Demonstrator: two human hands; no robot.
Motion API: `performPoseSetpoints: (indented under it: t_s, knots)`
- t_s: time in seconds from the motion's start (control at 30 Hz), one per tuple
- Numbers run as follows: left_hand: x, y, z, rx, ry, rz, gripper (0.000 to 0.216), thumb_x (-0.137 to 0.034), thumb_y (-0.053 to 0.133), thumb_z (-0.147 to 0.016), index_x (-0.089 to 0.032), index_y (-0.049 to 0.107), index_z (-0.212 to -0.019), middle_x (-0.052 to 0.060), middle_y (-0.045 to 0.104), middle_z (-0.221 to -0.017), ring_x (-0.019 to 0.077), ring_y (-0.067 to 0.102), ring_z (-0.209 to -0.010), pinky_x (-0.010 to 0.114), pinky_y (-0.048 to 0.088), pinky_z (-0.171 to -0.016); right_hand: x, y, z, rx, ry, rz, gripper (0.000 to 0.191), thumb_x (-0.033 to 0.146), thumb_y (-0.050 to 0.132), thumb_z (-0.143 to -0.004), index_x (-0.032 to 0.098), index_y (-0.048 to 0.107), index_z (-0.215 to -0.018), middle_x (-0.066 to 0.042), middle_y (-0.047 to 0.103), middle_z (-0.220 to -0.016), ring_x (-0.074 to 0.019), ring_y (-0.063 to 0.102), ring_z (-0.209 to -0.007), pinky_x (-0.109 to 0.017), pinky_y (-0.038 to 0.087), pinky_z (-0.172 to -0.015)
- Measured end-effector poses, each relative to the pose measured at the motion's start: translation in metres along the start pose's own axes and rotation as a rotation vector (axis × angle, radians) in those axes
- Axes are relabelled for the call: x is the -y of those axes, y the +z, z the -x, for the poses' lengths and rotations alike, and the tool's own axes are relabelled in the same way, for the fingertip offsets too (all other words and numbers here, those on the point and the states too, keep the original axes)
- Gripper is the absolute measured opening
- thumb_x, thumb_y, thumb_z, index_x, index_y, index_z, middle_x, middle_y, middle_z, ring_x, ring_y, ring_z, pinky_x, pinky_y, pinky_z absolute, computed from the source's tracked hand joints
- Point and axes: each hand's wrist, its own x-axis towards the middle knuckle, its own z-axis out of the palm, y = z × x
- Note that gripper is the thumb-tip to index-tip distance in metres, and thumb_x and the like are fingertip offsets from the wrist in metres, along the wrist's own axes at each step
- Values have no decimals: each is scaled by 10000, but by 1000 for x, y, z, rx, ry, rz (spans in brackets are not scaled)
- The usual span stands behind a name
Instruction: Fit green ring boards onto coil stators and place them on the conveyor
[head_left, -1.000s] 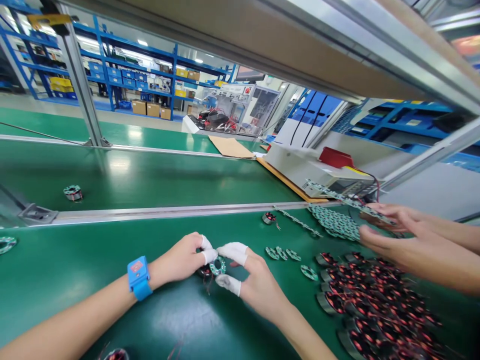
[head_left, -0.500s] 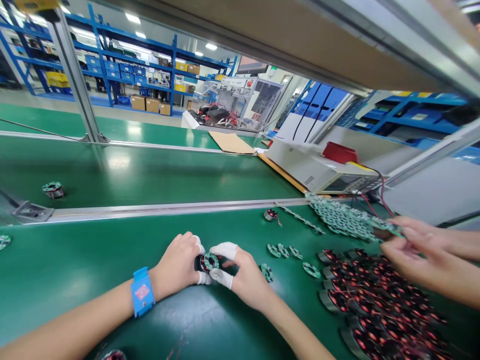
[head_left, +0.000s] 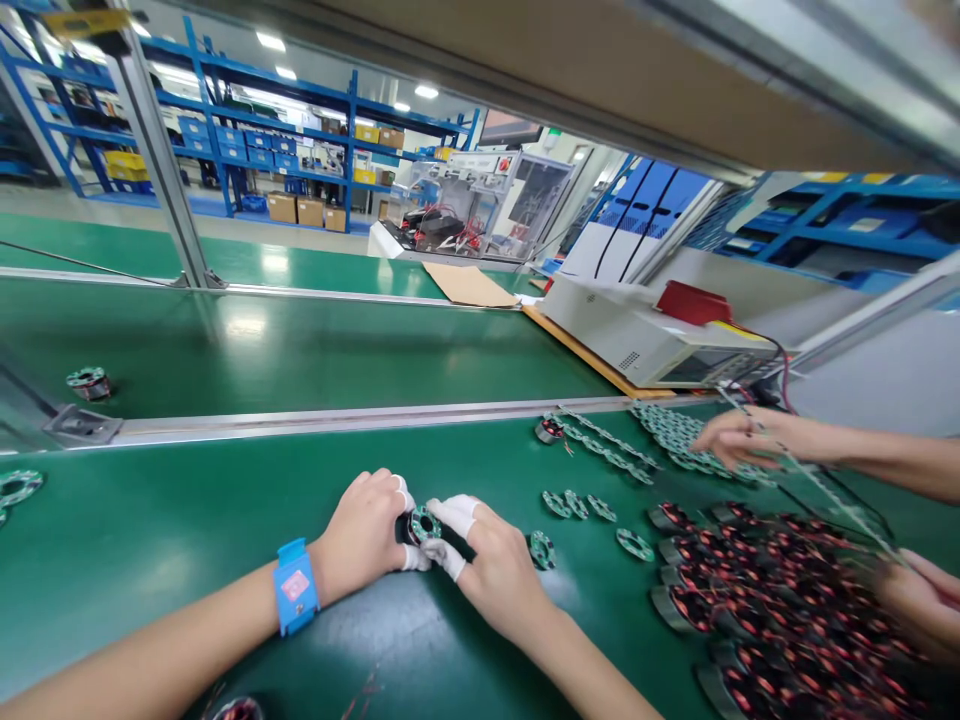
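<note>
My left hand, with white finger cots and a blue wrist strap, grips a motor stator from its left side. A green ring-shaped circuit board sits at the stator's right-facing end. My right hand, also in white finger cots, pinches the ring board's edge between thumb and finger. Fingers cover much of the stator. Loose ring boards lie just right of my right hand, several more beyond them.
Many copper-wound stators crowd the right side. Behind them lie joined ring-board panels and a strip. A co-worker's hands stretch another strip there. A metal rail crosses behind; one stator stands beyond it.
The co-worker's hands have moved apart, a strip now between them, and the panel lies on the table. The stator beyond the rail has shifted left. My hands keep their grip, fingers slightly shifted.
</note>
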Motion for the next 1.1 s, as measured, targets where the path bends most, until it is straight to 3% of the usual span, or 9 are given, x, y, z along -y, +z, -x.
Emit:
performPoseSetpoints:
  t_s: [0.13, 0.33, 0.43, 0.5, 0.53, 0.67, 0.8, 1.0, 1.1]
  knots:
    - [-2, -1, -1, 23, -8, -23, 319, -474, 646, -712, -159, 592, -704, 54, 597, -796, 216, 521, -781, 325, 359, -662, 2, -3, -6, 40, 1, -163, 348, 233, 574, -786, 202, 605, -1131, -101, 649, -1077, -239, 606, -982, -372, 506, -829]
    - [-2, -21, 4, 70, 21, 20, 368, -483, 696, -651, -157, 609, -798, 57, 583, -835, 229, 515, -815, 337, 410, -706, 6, -5, -12, 53, 64, -295, 283, 212, 611, -745, 215, 644, -1026, -78, 666, -1016, -228, 617, -926, -361, 496, -810]
    - [-5, -33, 11, 62, 144, 28, 259, -298, 669, -721, -158, 590, -924, 59, 572, -932, 204, 518, -857, 295, 436, -744, 5, -4, -13, 62, 91, -403, 268, 246, 634, -745, 206, 643, -1010, -76, 668, -1002, -225, 613, -921, -373, 491, -826]
    - [-8, -32, 15, 78, 278, -83, 94, -127, 513, -817, -155, 582, -875, 56, 574, -908, 179, 522, -812, 274, 443, -722, 2, -5, -14, 76, 109, -510, 325, 265, 672, -720, 199, 631, -1036, -74, 668, -998, -225, 614, -922, -381, 490, -840]
    - [-9, -30, 16, 92, 345, -157, 156, -76, 439, -842, -151, 576, -830, 55, 576, -866, 174, 521, -770, 274, 444, -696, -1, -6, -14, 95, 118, -564, 362, 265, 690, -702, 195, 625, -1051, -76, 667, -1004, -227, 615, -929, -385, 490, -848]
    - [-10, -14, 17, 31, 513, -354, 262, -61, 347, -885, -141, 559, -755, 62, 565, -773, 191, 514, -723, 305, 446, -648, -8, -7, -16, 176, 138, -713, 350, 190, 683, -679, 182, 637, -1026, -79, 668, -1020, -241, 608, -989, -408, 465, -899]
    - [-11, -9, 17, -36, 601, -469, 251, -58, 378, -866, -134, 590, -754, 75, 556, -731, 218, 520, -742, 336, 457, -655, -9, 0, -15, 129, 166, -741, 343, 107, 638, -657, 179, 644, -992, -73, 671, -995, -226, 617, -955, -396, 469, -889]
    - [-15, -15, 21, -20, 590, -470, 199, -33, 458, -801, -114, 634, -755, 92, 581, -755, 238, 534, -779, 344, 470, -677, -6, -7, -9, 55, 140, -545, 406, 95, 569, -676, 188, 600, -1070, -95, 638, -1079, -225, 591, -986, -400, 465, -887]
    - [-16, -17, 18, 33, 392, -217, 114, -136, 513, -814, -144, 626, -802, 70, 590, -821, 206, 546, -790, 308, 475, -724, 6, -26, -2, 50, 133, -382, 218, 110, 523, -720, 181, 648, -884, -50, 674, -846, -181, 616, -766, -296, 504, -698]
